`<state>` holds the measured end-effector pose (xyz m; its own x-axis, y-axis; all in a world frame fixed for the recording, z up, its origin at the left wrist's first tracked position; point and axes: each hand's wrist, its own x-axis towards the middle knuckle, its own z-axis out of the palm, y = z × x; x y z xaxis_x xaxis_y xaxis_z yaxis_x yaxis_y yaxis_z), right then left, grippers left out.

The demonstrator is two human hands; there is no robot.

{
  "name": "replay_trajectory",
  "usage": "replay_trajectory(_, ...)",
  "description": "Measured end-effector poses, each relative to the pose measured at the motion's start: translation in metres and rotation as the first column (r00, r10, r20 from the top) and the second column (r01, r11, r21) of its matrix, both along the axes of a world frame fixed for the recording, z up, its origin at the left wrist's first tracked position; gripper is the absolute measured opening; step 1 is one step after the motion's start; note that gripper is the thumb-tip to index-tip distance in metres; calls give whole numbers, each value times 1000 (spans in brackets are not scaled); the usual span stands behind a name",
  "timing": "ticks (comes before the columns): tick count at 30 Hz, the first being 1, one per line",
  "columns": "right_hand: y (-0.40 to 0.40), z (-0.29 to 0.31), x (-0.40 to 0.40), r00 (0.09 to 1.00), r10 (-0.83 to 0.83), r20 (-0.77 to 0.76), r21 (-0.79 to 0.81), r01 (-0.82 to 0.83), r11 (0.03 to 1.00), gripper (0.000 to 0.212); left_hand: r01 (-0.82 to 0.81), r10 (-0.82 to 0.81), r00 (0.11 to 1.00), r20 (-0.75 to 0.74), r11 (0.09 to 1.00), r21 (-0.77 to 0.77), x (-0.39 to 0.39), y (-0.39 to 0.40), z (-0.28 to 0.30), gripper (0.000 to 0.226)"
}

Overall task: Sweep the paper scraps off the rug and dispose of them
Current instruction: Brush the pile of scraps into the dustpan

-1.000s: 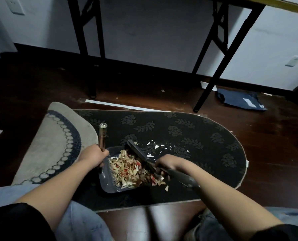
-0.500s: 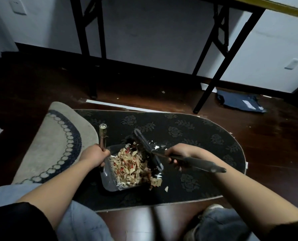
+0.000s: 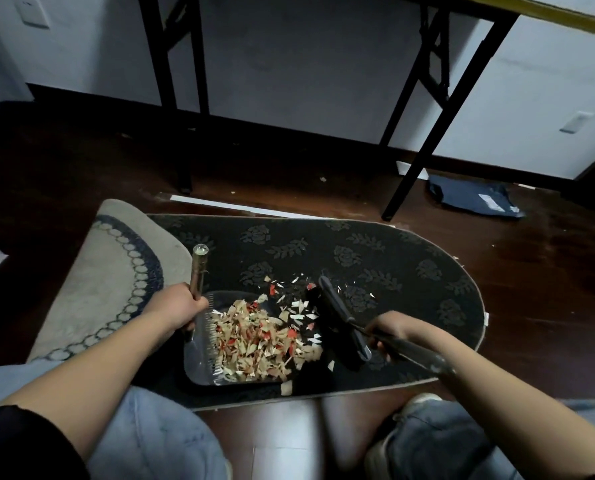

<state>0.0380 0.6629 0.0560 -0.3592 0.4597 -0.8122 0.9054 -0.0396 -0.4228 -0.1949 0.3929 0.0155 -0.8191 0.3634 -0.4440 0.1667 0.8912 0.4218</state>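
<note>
A dark oval rug (image 3: 375,258) with a flower pattern lies on the wooden floor. On it sits a grey dustpan (image 3: 199,368) holding a heap of tan, white and red paper scraps (image 3: 254,337). My left hand (image 3: 178,306) grips the dustpan's metal handle (image 3: 198,268), which stands upright. My right hand (image 3: 389,332) grips the handle of a small dark brush (image 3: 341,320), whose head lies on the rug just right of the pan's open edge. Several loose scraps (image 3: 299,310) lie on the rug between brush and pan, and one larger scrap (image 3: 285,386) lies near the rug's front edge.
A beige rug (image 3: 95,289) with a ring pattern overlaps the dark rug at the left. Black table legs (image 3: 417,129) stand behind the rug, by the white wall. A dark blue packet (image 3: 476,199) lies on the floor at the right. My knees fill the bottom edge.
The brush has moved right, out of the pan's mouth, and its head has turned to lie on the rug beside the pan. My left hand and the dustpan have stayed in place.
</note>
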Motion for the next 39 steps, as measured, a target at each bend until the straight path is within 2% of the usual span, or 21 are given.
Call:
replay_trajectory(3,-10,-12,4,999,-33,7,22,32,999,36,8,-9,999,-39,999,-35,1,-3,0,27)
replay_trajectory(6,-29,-22,-3,999,-38,26,-23,38,999,36,-5,3,999,-52,1000,-25,2,-6,-4,30)
replay_trajectory(11,-64,-44,-32,999,-27,-20,-16,27,1000,33,-11,9,998,-68,999,-32,2,-5,-4,30)
replay_trajectory(17,-81,-41,-57,992,-84,-92,-169,68,983,29,-18,16,998,-65,999,-31,0,-3,-5,29)
replay_trajectory(22,-85,-29,-81,991,-108,-75,-311,79,947,30,-18,17,998,-58,1000,-26,0,-2,-3,29)
replay_trajectory(27,-78,-14,-90,990,-99,-99,-385,54,921,33,-31,31,999,-31,999,-21,-1,-2,-2,30)
replay_trajectory(31,-62,1,-84,991,-73,-111,-446,16,895,57,-87,87,996,-9,996,25,-3,3,-5,29)
replay_trajectory(35,-43,16,-78,987,-73,-143,-355,17,935,39,-139,134,990,49,983,120,-6,10,-13,23)
replay_trajectory(39,-15,31,-74,991,-81,-109,-399,31,917,59,-167,152,984,91,967,193,-9,15,-22,25)
